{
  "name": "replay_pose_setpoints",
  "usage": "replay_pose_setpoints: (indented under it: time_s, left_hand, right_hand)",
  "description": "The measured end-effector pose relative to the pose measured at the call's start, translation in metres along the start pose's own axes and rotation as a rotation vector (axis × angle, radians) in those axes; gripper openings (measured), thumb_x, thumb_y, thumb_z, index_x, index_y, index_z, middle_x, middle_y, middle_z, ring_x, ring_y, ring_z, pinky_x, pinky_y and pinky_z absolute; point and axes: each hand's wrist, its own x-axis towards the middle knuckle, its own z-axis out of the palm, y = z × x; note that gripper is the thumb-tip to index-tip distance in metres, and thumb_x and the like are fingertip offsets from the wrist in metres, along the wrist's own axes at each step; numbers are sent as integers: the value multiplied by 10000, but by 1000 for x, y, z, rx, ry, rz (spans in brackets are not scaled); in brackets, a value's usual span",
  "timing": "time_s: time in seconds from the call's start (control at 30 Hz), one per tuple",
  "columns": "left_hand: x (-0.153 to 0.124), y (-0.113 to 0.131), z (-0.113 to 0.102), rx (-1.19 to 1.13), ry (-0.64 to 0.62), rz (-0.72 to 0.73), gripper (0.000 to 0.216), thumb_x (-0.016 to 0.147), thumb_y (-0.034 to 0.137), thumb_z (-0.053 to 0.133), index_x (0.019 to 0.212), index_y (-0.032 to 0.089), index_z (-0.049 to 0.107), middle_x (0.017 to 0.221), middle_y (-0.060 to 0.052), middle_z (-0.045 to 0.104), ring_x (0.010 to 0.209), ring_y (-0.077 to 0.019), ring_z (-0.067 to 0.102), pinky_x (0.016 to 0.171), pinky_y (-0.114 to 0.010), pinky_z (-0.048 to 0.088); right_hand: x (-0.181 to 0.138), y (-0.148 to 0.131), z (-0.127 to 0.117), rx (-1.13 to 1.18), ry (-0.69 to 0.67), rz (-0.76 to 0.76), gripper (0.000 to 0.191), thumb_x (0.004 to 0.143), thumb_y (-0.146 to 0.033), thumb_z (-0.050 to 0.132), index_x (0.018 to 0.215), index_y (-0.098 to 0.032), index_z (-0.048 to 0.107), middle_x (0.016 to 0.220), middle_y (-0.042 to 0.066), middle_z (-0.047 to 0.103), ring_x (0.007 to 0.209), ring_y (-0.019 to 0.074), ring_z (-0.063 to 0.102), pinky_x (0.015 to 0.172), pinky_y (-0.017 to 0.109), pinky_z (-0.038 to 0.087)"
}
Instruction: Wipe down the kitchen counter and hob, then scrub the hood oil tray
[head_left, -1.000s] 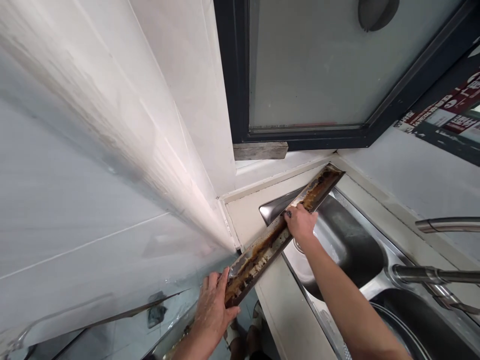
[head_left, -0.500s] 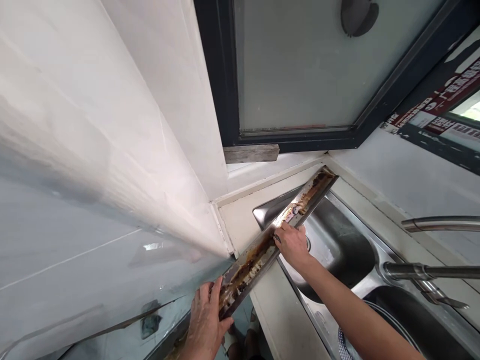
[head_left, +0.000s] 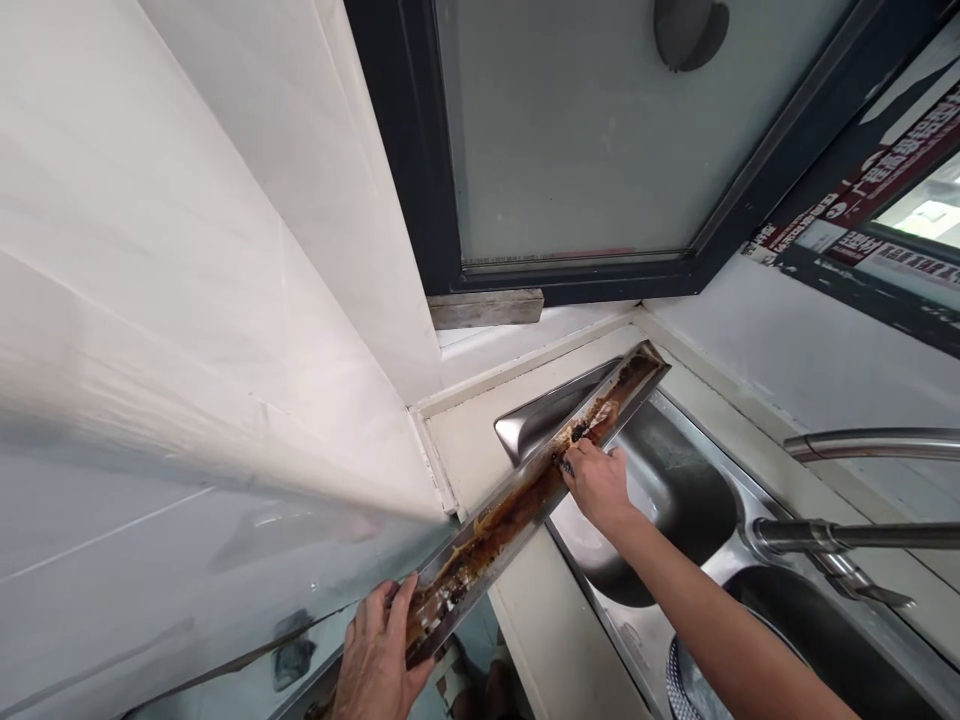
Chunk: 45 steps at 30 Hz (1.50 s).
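Observation:
A long narrow metal tray (head_left: pixel 480 540), caked with brown greasy residue, lies slanted across the white counter and over the steel sink. My left hand (head_left: pixel 375 655) grips its near end at the counter's edge, fingers wrapped over the rim. My right hand (head_left: pixel 596 480) rests closed inside the tray's channel about two thirds along, fingertips pinched on a small dark bit I cannot make out, pressed against the residue.
A steel double sink (head_left: pixel 675 500) sits to the right with two chrome tap spouts (head_left: pixel 862 535) reaching over it. Behind are a dark-framed frosted window (head_left: pixel 570 140), a grey block on the sill (head_left: pixel 486 308) and a white wall on the left.
My right hand slid back along the tray, then forward again toward its far end. My left hand stayed on the near end. The view shifted so everything sits lower and further left.

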Motion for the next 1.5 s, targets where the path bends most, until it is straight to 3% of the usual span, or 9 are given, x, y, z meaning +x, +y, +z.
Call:
replay_pose_setpoints:
  time_s: [0.13, 0.4, 0.53, 0.7, 0.93, 1.07, 1.17, 1.37, 1.5]
  left_hand:
    - [-2, -16, 2, 5, 18, 31, 796, 665, 141, 711, 1417, 242, 472, 1339, -128, 535, 1239, -339, 555, 1010, -457, 466]
    - [3, -2, -14, -50, -71, 7, 809, 664, 121, 684, 1430, 244, 453, 1373, -95, 583, 1239, -309, 532, 1027, -441, 429]
    - [-1, -9, -13, -59, -84, 10, 821, 659, 109, 662, 1435, 244, 434, 1408, -101, 560, 1263, -303, 514, 1048, -448, 403]
    - [-4, -9, -2, -22, -16, 29, 844, 646, 115, 684, 1436, 222, 409, 1398, -114, 556, 1286, -320, 497, 1060, -463, 405]
    - [19, 57, -14, -27, -12, 128, 752, 827, 244, 604, 1528, 196, 337, 1462, -138, 515, 1334, -327, 470, 1118, -476, 403]
    - [49, 105, -23, -37, -41, 165, 811, 827, 254, 627, 1558, 182, 284, 1519, -153, 460, 1359, -335, 445, 1135, -469, 387]
    - [74, 129, -23, -20, -17, 184, 857, 783, 266, 715, 1533, 158, 315, 1406, -154, 528, 1284, -328, 486, 1109, -465, 410]
    - [93, 140, -23, 38, -39, 169, 919, 709, 305, 828, 1480, 111, 367, 1259, -137, 562, 1173, -314, 506, 1045, -456, 441]
    - [92, 139, -28, 44, -78, 169, 870, 719, 285, 813, 1461, 139, 383, 1257, -133, 553, 1172, -311, 496, 1022, -450, 435]
  right_hand:
    - [2, 11, -1, -13, 35, 40, 198, 969, -258, 517, 995, -184, 698, 1059, 86, 652, 948, 231, 598, 804, 380, 251]
    - [47, 62, -7, 151, 95, 364, 297, 992, -378, 470, 1075, -239, 719, 1125, 53, 659, 931, 213, 600, 806, 362, 282]
    - [47, 61, 0, 154, 89, 411, 312, 987, -372, 470, 1094, -229, 726, 1130, 75, 653, 897, 214, 602, 798, 370, 287]
    - [31, 46, 8, 106, 66, 317, 317, 991, -356, 448, 1066, -214, 721, 1113, 84, 644, 912, 224, 600, 825, 372, 277]
    - [25, 39, 5, 145, 23, 308, 304, 984, -345, 461, 1051, -225, 732, 1079, 72, 645, 896, 223, 613, 832, 376, 273]
    - [26, 39, 2, 148, 33, 305, 296, 984, -337, 469, 1057, -222, 731, 1076, 70, 654, 899, 226, 619, 828, 376, 275]
    - [18, 30, 0, 161, 32, 300, 288, 988, -332, 472, 1039, -228, 737, 1060, 64, 660, 908, 222, 619, 812, 363, 275]
    - [-14, -8, 5, 131, 34, 44, 221, 975, -330, 521, 1008, -237, 719, 1061, 61, 656, 951, 214, 597, 805, 355, 267]
    - [-2, 1, 2, 37, 68, 35, 237, 988, -308, 488, 1045, -209, 696, 1110, 92, 643, 971, 231, 582, 825, 368, 258]
